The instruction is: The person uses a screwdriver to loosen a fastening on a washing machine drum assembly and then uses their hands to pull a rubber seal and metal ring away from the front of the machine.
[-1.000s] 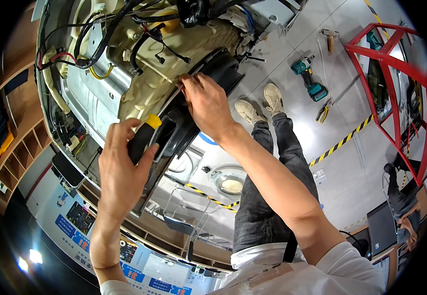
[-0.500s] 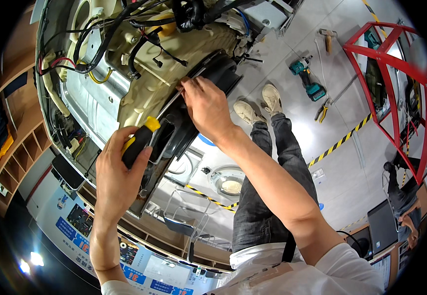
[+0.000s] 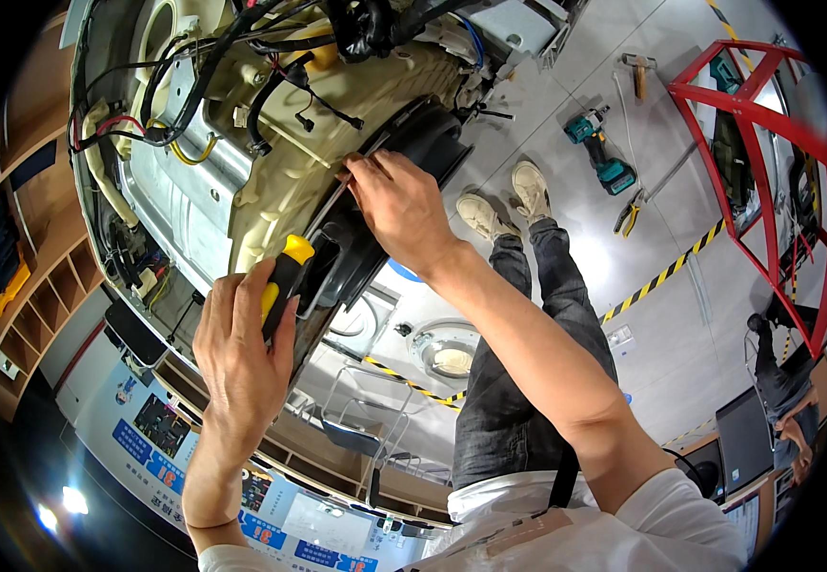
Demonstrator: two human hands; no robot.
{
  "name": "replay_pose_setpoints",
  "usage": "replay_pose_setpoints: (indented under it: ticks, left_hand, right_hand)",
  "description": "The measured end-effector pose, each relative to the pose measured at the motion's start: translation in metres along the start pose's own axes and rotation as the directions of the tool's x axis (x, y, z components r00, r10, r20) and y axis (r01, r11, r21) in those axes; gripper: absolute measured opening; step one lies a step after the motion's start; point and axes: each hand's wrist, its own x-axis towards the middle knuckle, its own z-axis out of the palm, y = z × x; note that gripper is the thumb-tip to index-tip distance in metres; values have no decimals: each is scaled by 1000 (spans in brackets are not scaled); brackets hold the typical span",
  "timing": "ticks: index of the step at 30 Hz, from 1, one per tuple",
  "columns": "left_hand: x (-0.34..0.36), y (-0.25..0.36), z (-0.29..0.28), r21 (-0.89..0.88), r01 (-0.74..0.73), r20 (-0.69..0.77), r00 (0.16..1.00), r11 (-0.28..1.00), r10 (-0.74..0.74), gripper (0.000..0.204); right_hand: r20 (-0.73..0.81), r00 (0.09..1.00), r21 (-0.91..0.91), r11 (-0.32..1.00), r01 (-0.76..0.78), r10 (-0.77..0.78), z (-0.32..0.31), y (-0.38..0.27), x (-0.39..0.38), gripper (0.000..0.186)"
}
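Observation:
My left hand [image 3: 242, 348] grips the black and yellow handle of a screwdriver [image 3: 292, 267]. Its shaft runs up and to the right along the seam between the cream-coloured car body [image 3: 304, 153] and a black trim part [image 3: 347, 250]. At the far end of the shaft, my right hand [image 3: 399, 210] pinches with thumb and fingers; the screwdriver's tip is hidden behind them. The right knuckles lie over the upper part of the black trim.
Wiring harnesses [image 3: 213, 86] hang over the car body. On the tiled floor lie a teal cordless power tool [image 3: 599, 153], a hammer [image 3: 638, 74] and yellow-handled pliers [image 3: 629, 217]. A red metal frame [image 3: 752, 110] stands at the right. Another person [image 3: 787, 400] is at the far right.
My left hand has shifted a little right and downward, and the screwdriver handle now points more steeply. My right hand has stayed nearly in place at the seam.

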Motion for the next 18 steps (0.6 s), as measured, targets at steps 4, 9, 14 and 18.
replay_pose_setpoints:
  ticks: [4,9,14,18]
  left_hand:
    - [-1,0,3,27,-43,-32,999,999,44,45]
    - [1,3,2,41,-31,-26,999,999,32,44]
    - [1,3,4,94,-54,-47,997,994,59,44]
    - [4,4,4,129,-90,-93,990,988,102,38]
  right_hand:
    - [2,1000,22,1000,-17,17,0,0,1,18]
    - [-9,1000,35,999,-13,14,-1,1,1,19]
    - [3,1000,47,999,-27,27,0,2,1,17]
    - [3,1000,54,998,-25,25,-1,2,2,16]
